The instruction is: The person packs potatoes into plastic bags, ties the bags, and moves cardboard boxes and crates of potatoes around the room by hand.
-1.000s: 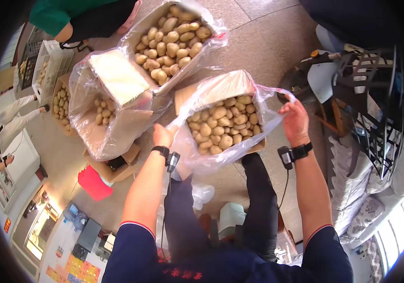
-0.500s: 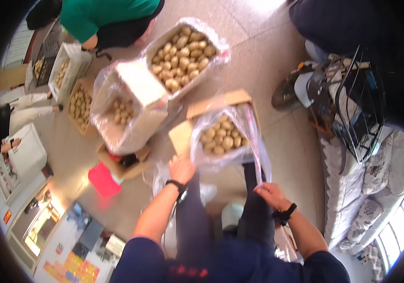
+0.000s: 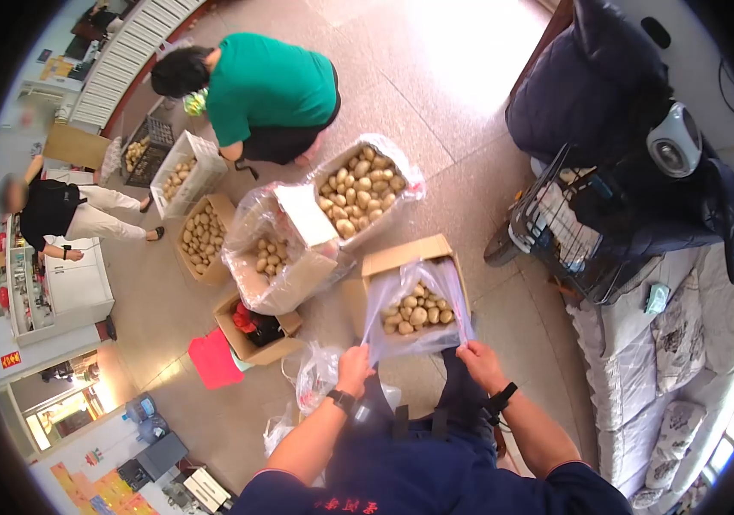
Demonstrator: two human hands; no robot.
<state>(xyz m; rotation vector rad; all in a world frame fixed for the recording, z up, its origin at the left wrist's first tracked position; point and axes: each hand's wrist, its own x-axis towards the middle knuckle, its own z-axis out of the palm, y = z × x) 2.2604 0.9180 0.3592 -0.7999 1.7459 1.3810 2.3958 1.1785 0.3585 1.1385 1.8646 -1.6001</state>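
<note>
We have both hands closed on the plastic liner (image 3: 407,345) of the cardboard box (image 3: 407,254): left hand (image 3: 355,371) at the box's near left corner, right hand (image 3: 481,365) at its near right. Just beyond our grip, potatoes (image 3: 419,312) lie inside the liner, within the box. Left of the box, a lined carton (image 3: 300,278); well beyond the box, a person in green (image 3: 277,90) stoops.
</note>
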